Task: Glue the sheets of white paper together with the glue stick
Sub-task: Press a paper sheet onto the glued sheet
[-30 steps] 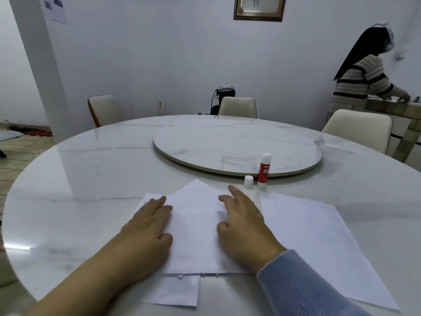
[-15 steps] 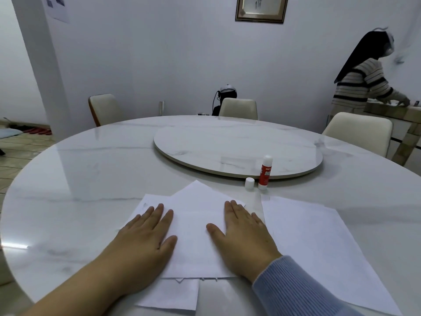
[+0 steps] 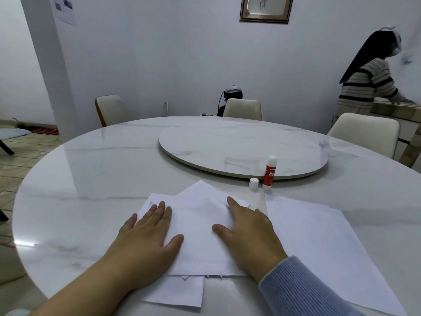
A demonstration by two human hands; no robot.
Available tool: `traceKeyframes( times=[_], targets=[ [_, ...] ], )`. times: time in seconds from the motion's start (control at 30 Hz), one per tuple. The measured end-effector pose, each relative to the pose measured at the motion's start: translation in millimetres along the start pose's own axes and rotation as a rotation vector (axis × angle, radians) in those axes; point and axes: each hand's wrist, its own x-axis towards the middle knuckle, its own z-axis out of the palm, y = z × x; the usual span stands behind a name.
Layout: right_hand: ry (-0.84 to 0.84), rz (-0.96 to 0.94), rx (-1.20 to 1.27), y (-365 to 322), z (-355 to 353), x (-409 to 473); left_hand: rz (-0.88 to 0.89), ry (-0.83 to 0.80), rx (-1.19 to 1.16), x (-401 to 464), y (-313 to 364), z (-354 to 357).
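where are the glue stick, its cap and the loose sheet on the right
glue stick (image 3: pixel 269 174), head view, on the red label of the upright tube.
cap (image 3: pixel 253 184), head view, on the side of the small white cap standing left of the stick.
loose sheet (image 3: pixel 319 242), head view, on the bare middle of the paper.

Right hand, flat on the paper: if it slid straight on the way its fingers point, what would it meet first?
The right hand points up and slightly left across the stacked white sheets. It would likely cross their far edge onto bare table, then reach the turntable rim. The glue stick and cap seem off that line, to the right.
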Motion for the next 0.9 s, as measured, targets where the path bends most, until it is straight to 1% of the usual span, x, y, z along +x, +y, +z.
traceKeyframes(
  times=[0.13, 0.23, 0.33, 0.4, 0.43, 0.5, 0.6, 0.63, 0.7, 0.77, 0.8, 0.83, 0.9],
  targets=[
    [0.114, -0.031, 0.115, 0, -5, -3, -0.003, 0.015, -0.014, 1, 0, 1],
    [0.162, -0.053, 0.248, 2, -2, -3, -0.018, 0.027, -0.024, 0, 0, 1],
    [0.286, -0.108, 0.357, 5, -2, -2, -0.040, 0.041, -0.047, -1, 2, -1],
    [0.377, -0.069, 0.500, 6, -5, 0, -0.055, 0.056, -0.075, -1, 2, -2],
    [0.393, -0.036, 0.577, 7, -8, 1, -0.068, 0.063, -0.100, -2, 3, -2],
    [0.343, -0.012, 0.675, 11, -12, 1, -0.093, 0.080, -0.161, -2, 3, -4],
    [0.133, -0.063, 0.732, 15, -18, -1, -0.123, 0.111, -0.222, -2, 3, -5],
    [0.068, -0.090, 0.691, 15, -21, -2, -0.127, 0.121, -0.233, -2, 3, -5],
    [-0.022, -0.130, 0.525, 15, -26, -4, -0.126, 0.136, -0.250, -2, 3, -5],
    [-0.045, -0.142, 0.355, 15, -30, -4, -0.127, 0.145, -0.267, -2, 3, -4],
    [-0.041, -0.147, 0.329, 15, -31, -4, -0.127, 0.155, -0.285, -1, 2, -3],
    [-0.031, -0.148, 0.353, 16, -31, -3, -0.127, 0.174, -0.323, 0, 1, -3],
    [0.028, -0.126, 0.520, 19, -34, 0, -0.140, 0.242, -0.476, 3, -2, -4]
  ],
)
